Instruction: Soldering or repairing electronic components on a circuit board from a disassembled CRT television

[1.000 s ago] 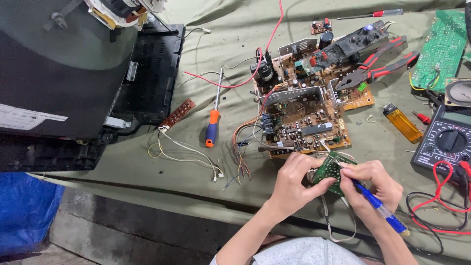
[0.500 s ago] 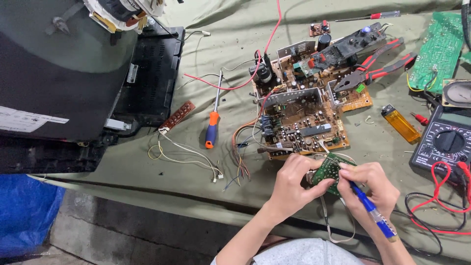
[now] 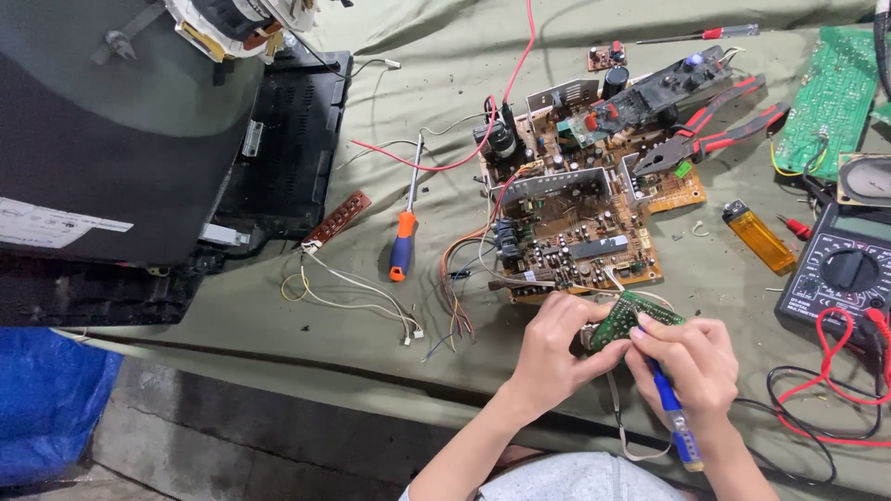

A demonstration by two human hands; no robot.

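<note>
Down at the near edge of the surface [image 3: 232, 343], draped in an olive cloth, the left hand [image 3: 557, 348] is curled around a small green circuit board [image 3: 624, 315], pinching it by its left side and holding it tilted just above the cloth; the right hand [image 3: 691, 362] is clenched around a blue-handled tool [image 3: 673, 417], gripped like a pen, its tip hidden behind the fingers right at the little board's lower edge; the two hands are almost touching, working close together; just beyond them sits a large brown circuit board [image 3: 575, 223], crowded with components and trailing coloured wires; red-handled pliers [image 3: 715, 134] lie across its far right corner; to the right, an orange lighter [image 3: 759, 237] lies on the cloth, and past it a black multimeter [image 3: 845, 274] with red and black leads looping toward the near edge; to the left, an orange-and-blue screwdriver [image 3: 404, 237] lies well apart from the hands; further left, a big dark television tube [image 3: 111, 139] fills the corner; a green board [image 3: 826, 102] rests at the far right.
</note>
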